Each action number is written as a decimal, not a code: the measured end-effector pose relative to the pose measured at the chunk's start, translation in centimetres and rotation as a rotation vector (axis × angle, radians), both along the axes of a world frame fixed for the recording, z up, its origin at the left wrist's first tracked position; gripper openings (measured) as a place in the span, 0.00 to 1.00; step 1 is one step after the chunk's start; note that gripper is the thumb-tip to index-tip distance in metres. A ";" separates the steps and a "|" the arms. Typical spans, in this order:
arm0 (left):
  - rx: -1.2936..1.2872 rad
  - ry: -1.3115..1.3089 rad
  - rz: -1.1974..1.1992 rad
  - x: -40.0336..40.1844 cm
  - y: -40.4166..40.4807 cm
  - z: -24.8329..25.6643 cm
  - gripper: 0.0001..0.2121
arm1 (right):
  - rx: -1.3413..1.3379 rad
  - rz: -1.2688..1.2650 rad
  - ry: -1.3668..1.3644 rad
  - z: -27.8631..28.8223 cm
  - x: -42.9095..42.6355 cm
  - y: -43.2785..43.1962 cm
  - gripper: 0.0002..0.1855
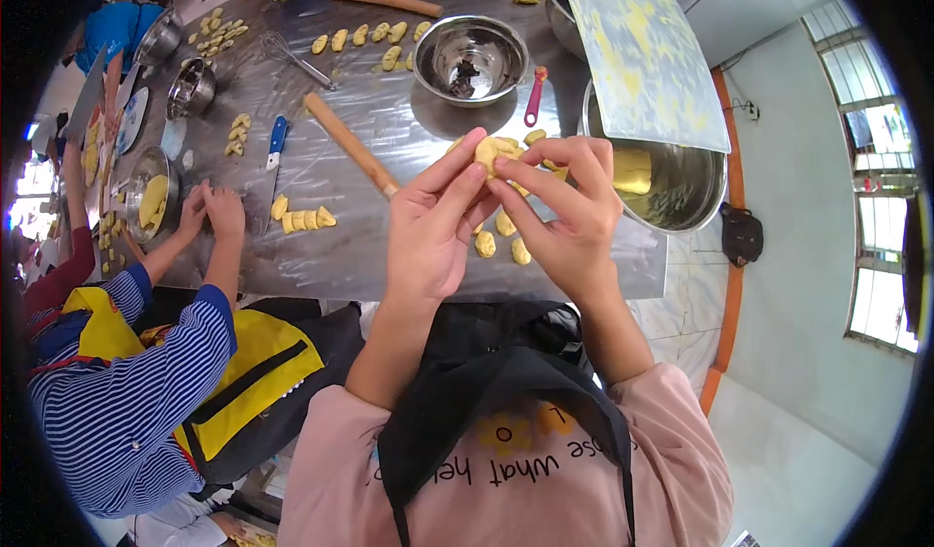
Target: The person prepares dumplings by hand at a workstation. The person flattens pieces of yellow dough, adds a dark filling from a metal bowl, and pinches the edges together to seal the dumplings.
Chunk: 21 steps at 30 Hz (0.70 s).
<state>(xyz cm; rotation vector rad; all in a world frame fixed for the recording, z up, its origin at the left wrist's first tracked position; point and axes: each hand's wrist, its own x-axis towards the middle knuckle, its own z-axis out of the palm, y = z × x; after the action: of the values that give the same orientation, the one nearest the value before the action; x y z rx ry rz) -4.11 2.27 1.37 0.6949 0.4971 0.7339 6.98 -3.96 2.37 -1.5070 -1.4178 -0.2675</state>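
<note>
Between both hands, above the front part of a steel table, I hold a small piece of yellow dough. My left hand supports it from the left with extended fingers. The thumb and index finger of my right hand pinch its right side. Several shaped dough pieces lie on the table below my hands, some hidden behind my fingers. A wooden rolling pin rests left of my left hand. To the right of my right hand stands a large steel bowl with a block of yellow dough in it.
A steel bowl with dark filling stands ahead, beside a pink-handled tool. A smeared translucent board lies over the right bowls. A blue-handled knife lies near cut dough. At left, a co-worker's hands work beside a dough bowl.
</note>
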 end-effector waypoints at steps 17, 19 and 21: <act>0.045 0.002 0.019 0.1 -0.2 0.0 0.15 | -0.069 0.075 0.246 0.7 0.8 0.1 0.12; 0.066 -0.002 0.021 0.1 -0.2 -0.1 0.15 | -0.057 0.051 0.196 0.6 0.7 0.1 0.11; 0.075 -0.005 0.020 0.1 -0.3 -0.1 0.15 | -0.047 0.013 0.141 0.6 0.3 0.2 0.10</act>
<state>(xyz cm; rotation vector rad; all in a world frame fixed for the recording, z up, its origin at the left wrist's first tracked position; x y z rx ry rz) -4.06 2.00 1.26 0.7586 0.4742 0.7761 7.25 -3.81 2.98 -1.5238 -1.3293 -0.1175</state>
